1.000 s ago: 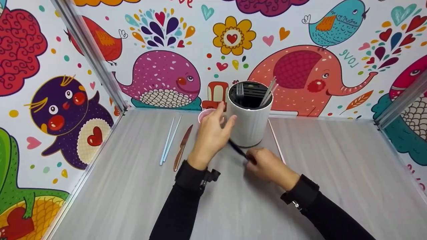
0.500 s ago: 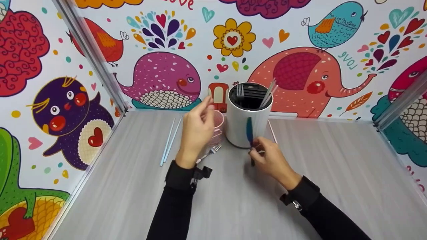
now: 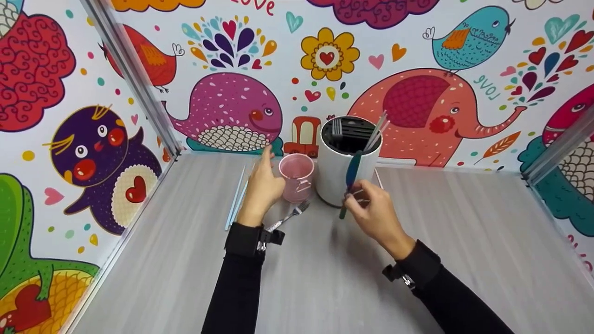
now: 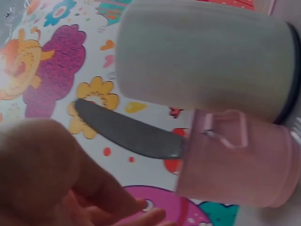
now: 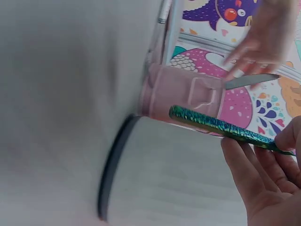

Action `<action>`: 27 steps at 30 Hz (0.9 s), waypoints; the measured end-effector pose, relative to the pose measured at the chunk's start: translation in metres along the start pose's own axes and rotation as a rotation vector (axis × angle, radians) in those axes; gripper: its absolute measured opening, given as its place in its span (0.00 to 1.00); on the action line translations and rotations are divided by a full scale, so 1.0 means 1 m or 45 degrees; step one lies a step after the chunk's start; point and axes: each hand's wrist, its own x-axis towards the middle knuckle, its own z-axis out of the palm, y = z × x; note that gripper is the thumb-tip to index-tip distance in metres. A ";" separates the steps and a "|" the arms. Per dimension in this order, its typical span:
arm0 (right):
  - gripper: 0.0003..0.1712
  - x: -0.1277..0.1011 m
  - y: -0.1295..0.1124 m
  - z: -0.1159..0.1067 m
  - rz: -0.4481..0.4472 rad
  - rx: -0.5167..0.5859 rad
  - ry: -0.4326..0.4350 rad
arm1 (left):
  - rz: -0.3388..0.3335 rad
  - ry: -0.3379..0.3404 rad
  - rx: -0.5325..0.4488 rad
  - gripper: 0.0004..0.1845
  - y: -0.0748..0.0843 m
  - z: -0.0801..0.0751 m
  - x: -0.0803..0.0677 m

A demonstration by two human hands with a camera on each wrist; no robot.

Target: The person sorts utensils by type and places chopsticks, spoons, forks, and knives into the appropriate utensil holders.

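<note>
My right hand pinches a blue-green knife in front of the white utensil holder, blade pointing up. Its glittery handle shows in the right wrist view. My left hand is just left of the pink cup, empty, with the index finger extended. In the left wrist view a grey knife blade juts up past the cup's rim; in the head view this blade does not show. A fork lies in front of the cup, its handle end near my left wrist.
Two pale blue sticks lie on the table, partly behind my left hand. A dark fork and several pale sticks stand in the holder. A thin pale stick shows at its right. Patterned panels enclose the table.
My left hand has moved left from the holder's side, uncovering the cup and fork. The knife in my right hand has swung upright. The brown-handled knife is no longer visible in the head view.
</note>
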 end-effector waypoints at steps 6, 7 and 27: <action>0.03 0.014 -0.016 0.002 -0.089 0.028 0.083 | -0.048 -0.226 0.088 0.57 -0.014 0.016 0.003; 0.04 0.017 -0.019 0.003 -0.106 0.045 0.096 | -0.041 -0.246 0.080 0.58 -0.016 0.018 0.003; 0.07 0.053 -0.045 0.039 -0.351 0.190 0.215 | 0.103 -0.082 0.049 0.49 -0.028 0.037 0.004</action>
